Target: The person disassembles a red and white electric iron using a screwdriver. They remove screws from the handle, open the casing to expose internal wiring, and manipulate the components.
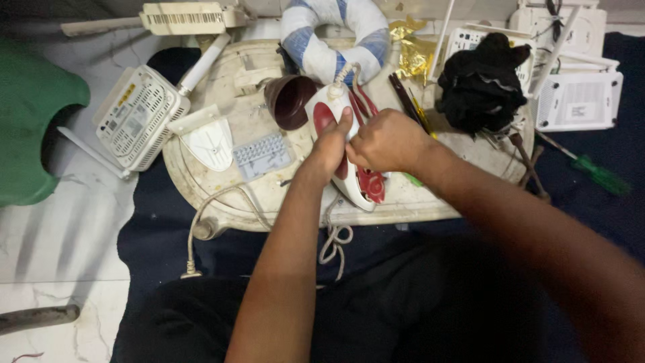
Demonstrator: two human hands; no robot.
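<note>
In the head view, two bare arms are reaching up from the bottom of the picture and meeting over a white and red clothes iron (363,183). The iron is lying on a round, worn, cream bench (222,181), near the middle of its top. The left hand (331,144) is wrapping its fingers around the iron's handle, with the thumb pointing up along the white part. The right hand (388,140) is curling into a loose fist just right of the left hand and is pressing against the iron's handle; it is closed on the iron too, but I cannot tell if it is also holding a small tool.

The iron's cord (334,238) is hanging off the bench edge just below the iron.

Counting around the iron: one dark brown cup (289,101) is sitting just left of its tip. One blue and white ring cushion (336,37) is lying above it. One grey flat part with little holes (263,154) and one white pointed cover (205,138) are lying to its left. One black cloth (480,84) is bunching up to its right. One green screwdriver (594,173) is lying far to the right, off the bench. Four white router boxes are showing: one (138,115) far left of the iron, one at the top left, and two at the top right.
</note>
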